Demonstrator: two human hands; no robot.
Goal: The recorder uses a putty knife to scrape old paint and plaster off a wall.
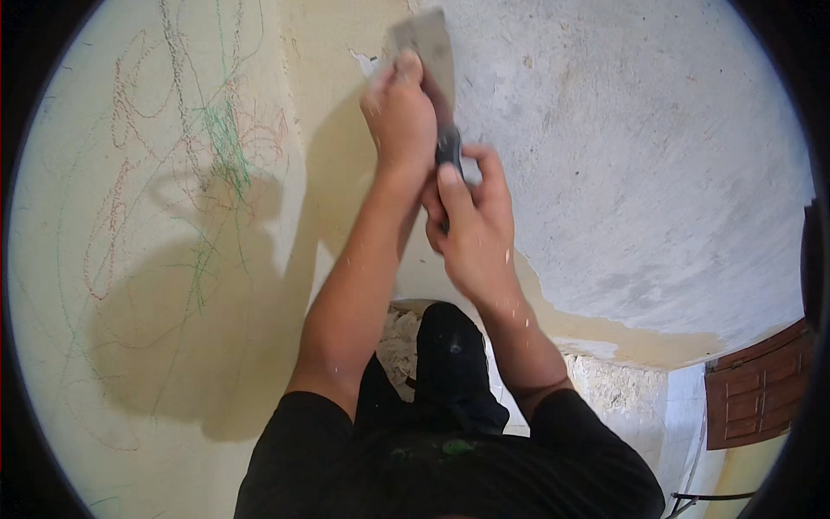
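Note:
In front of me a wide-bladed putty knife (438,58) is raised against the wall, blade up. My right hand (476,220) is wrapped around its black handle (449,146). My left hand (401,117) grips the left side of the metal blade, its thumb lying on the blade face; motion blurs its fingertips. Beside the blade, yellowish paint (343,39) covers the wall on the left, with a small chipped white spot (366,63) near my left fingers. Bare grey-white plaster (622,149) spreads to the right, bordered by a ragged paint edge. Pale flakes speckle both forearms.
Crayon scribbles (224,139) mark the pale wall at left, where my shadow (188,324) falls. Paint scraps (399,344) lie below, by my knee (450,344). At lower right are a brown panelled wooden door or shutter (755,389) and a dark thin bar (713,497).

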